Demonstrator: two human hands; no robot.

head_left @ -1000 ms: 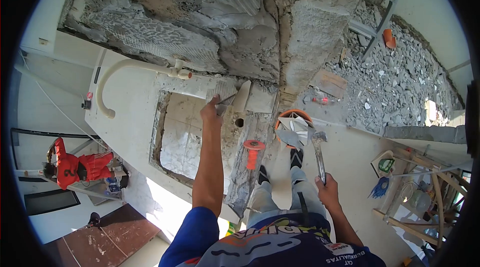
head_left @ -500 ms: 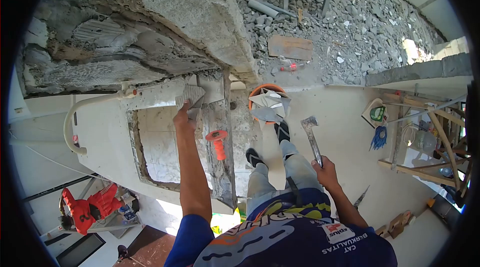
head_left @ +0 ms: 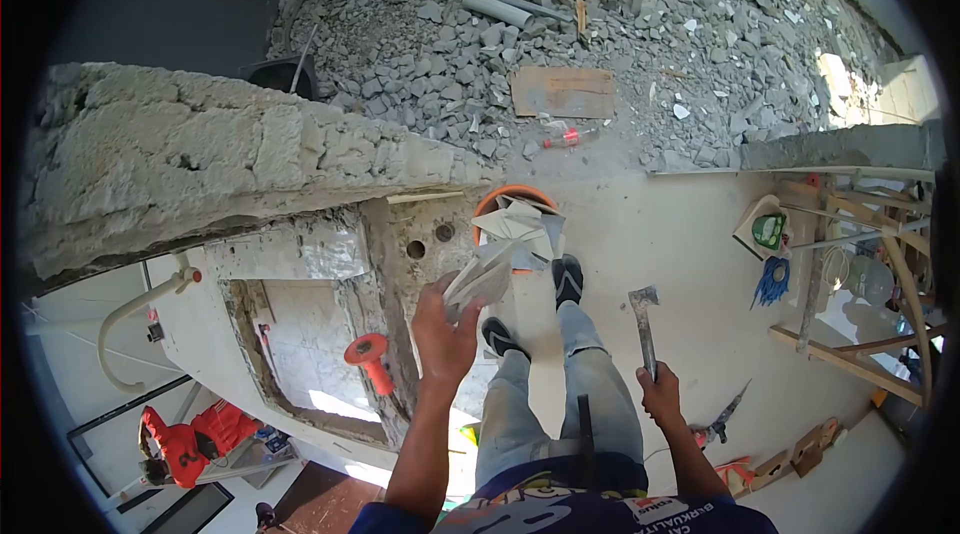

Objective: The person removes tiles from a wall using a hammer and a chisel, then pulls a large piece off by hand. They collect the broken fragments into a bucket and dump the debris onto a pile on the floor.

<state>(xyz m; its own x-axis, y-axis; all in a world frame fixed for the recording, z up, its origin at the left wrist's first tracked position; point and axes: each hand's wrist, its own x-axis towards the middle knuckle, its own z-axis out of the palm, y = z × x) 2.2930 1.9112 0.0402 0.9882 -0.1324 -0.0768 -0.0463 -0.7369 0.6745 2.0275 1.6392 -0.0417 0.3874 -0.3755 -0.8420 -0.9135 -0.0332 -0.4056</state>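
My left hand (head_left: 445,339) grips broken tile pieces (head_left: 485,276) with ridged backs, just in front of the orange bucket (head_left: 487,204). Inside the bucket, more tile shards (head_left: 520,224) are heaped up to the rim. Over on the right, my right hand (head_left: 660,394) is closed round the handle of a hammer (head_left: 645,329), its worn metal head pointing away from me. A chisel with an orange hand guard (head_left: 368,352) rests on the chipped counter (head_left: 385,284), left of my left hand; the guard hides part of it.
Behind a rough broken wall edge (head_left: 250,144) lies grey rubble (head_left: 440,74) with a flat board (head_left: 563,92) and a plastic bottle (head_left: 565,138). A power tool (head_left: 720,424) lies on the floor at right, near wooden framing (head_left: 850,364). A person in red (head_left: 185,444) is at lower left.
My left hand has come off the counter surface and moved right towards the bucket with the tile pieces. My view has shifted, showing more rubble. The hammer stays in my right hand.
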